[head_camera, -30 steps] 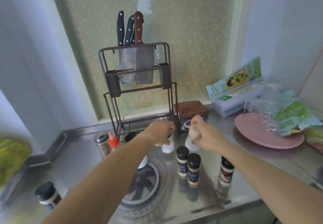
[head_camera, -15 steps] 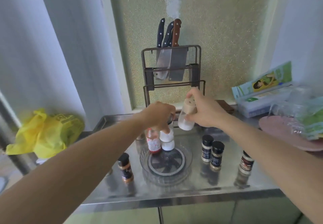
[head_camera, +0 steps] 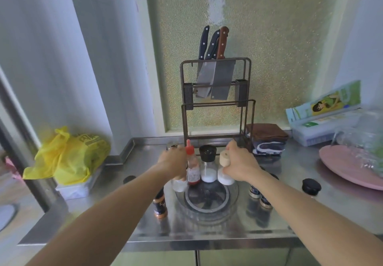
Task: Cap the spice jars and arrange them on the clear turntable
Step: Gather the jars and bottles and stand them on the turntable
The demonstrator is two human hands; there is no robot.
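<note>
A clear turntable sits on the steel counter in front of me. On its back rim stand a red-capped bottle and a black-topped grinder. My left hand grips a clear jar at the turntable's left edge; its top is mostly hidden by my fingers. My right hand grips a wooden-topped jar with white contents, its base at the turntable's back right. A black-capped spice jar stands left of the turntable. Two more spice jars stand to its right, partly behind my forearm.
A knife rack with three knives stands right behind the turntable. Folded cloths, a box and a pink plate fill the right side. A yellow bag lies at the left. A black lid rests on the counter.
My right hand has lowered the wooden-topped jar from mid-air down to the turntable's back right. My left hand has shifted left off the grinder onto the clear jar. The view has moved.
</note>
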